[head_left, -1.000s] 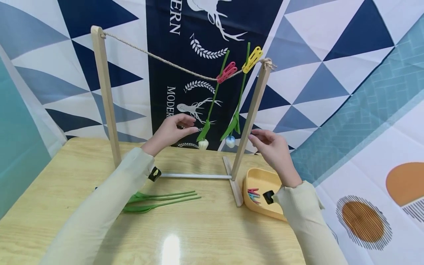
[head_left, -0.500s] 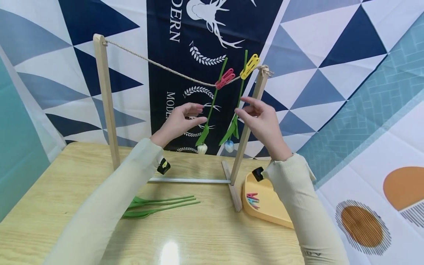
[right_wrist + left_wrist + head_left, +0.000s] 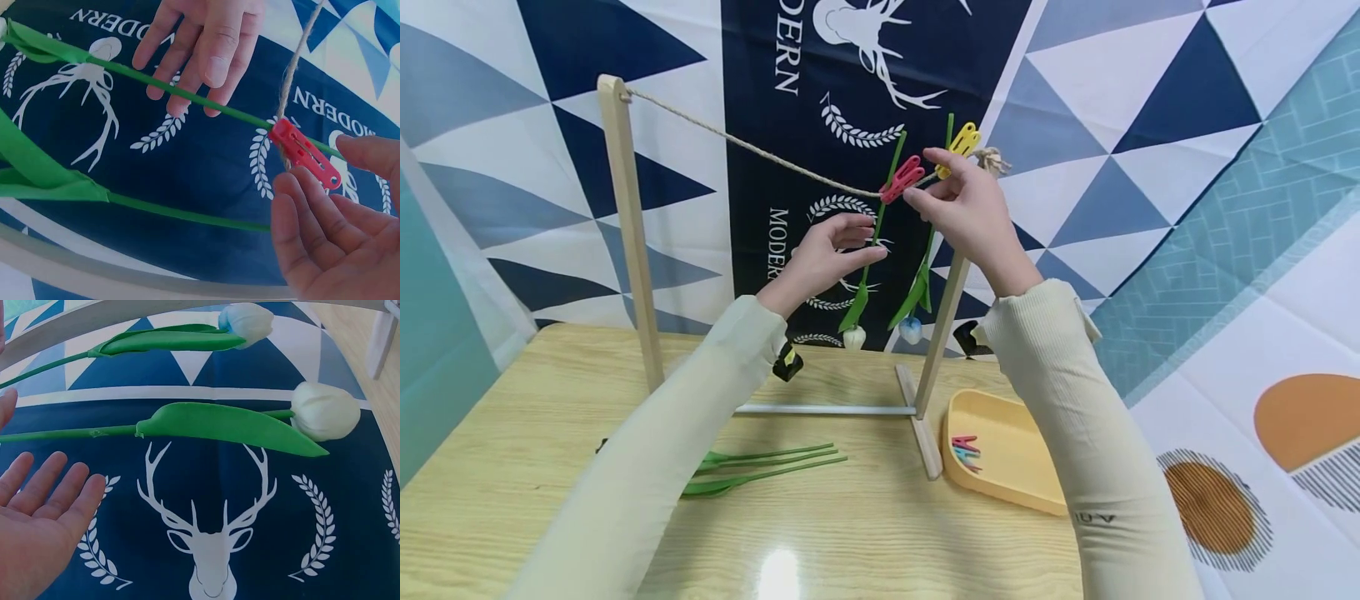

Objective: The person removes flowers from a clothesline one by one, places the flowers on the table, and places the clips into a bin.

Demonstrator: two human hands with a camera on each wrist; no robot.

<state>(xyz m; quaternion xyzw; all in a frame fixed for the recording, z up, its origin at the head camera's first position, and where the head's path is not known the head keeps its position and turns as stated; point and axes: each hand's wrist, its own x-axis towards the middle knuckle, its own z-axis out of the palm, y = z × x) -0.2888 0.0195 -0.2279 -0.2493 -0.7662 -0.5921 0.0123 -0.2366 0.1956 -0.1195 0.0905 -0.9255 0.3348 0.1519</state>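
Observation:
An artificial white tulip [image 3: 325,411] hangs upside down from a rope [image 3: 760,152], its stem clipped by a red clothespin [image 3: 902,179]. Beside it hangs a pale blue tulip [image 3: 911,330] under a yellow clothespin [image 3: 964,142]. My left hand [image 3: 835,254] holds nothing; its fingers are loosely spread next to the white tulip's stem. At the red clothespin is my right hand [image 3: 966,204]; in the right wrist view its thumb and relaxed fingers [image 3: 319,219] lie on either side of the clip, thumb apart from the fingers.
The rope runs between two wooden posts [image 3: 628,217]. Several green stems [image 3: 775,467] lie on the wooden table [image 3: 850,533]. To the right, a yellow tray [image 3: 1015,450] holds several small clothespins [image 3: 966,450]. Patterned cloth [image 3: 1075,108] covers the back.
My right hand has risen from beside the right post to the red clothespin. My left hand has moved up and right, to the white tulip's stem. The hung tulips stay in place.

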